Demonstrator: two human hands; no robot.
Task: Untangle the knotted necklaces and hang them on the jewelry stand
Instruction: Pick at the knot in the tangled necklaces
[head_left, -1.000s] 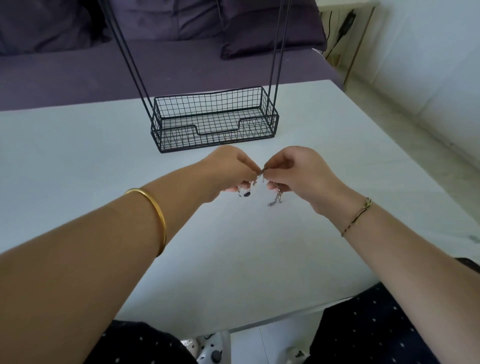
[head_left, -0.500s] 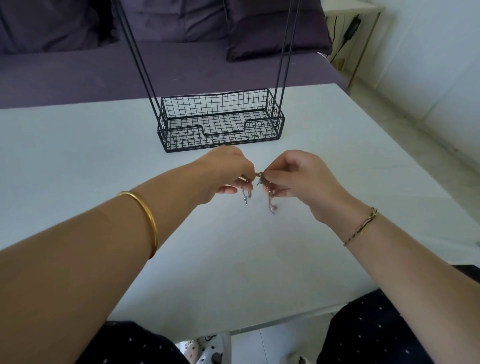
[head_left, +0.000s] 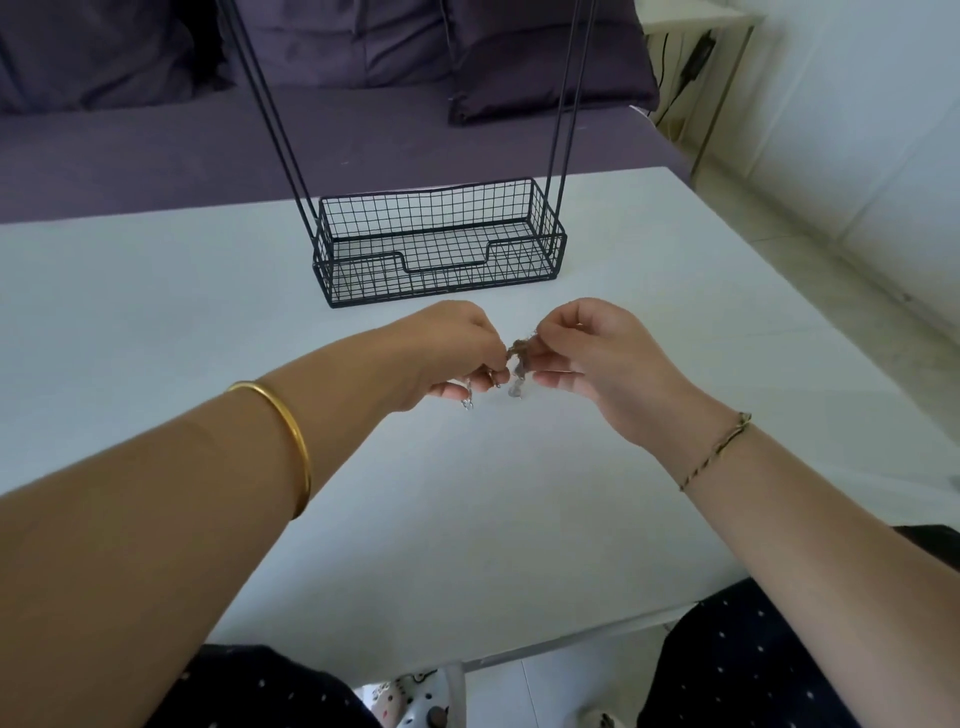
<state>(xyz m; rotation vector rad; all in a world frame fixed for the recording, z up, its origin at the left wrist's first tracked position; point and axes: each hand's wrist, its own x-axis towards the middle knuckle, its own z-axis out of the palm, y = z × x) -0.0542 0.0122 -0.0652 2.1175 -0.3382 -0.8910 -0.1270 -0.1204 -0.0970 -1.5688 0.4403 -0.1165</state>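
While the left hand (head_left: 447, 358) and right hand (head_left: 597, 358) are pinching the knotted necklaces (head_left: 518, 358) from either side, the jewelry stand (head_left: 524, 260) is standing directly beyond, nearer the left hand.

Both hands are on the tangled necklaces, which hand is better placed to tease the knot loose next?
Likely the right hand: its fingertips pinch the knotted necklaces at the clump itself, while the left hand grips strands beside it, a steady anchor.
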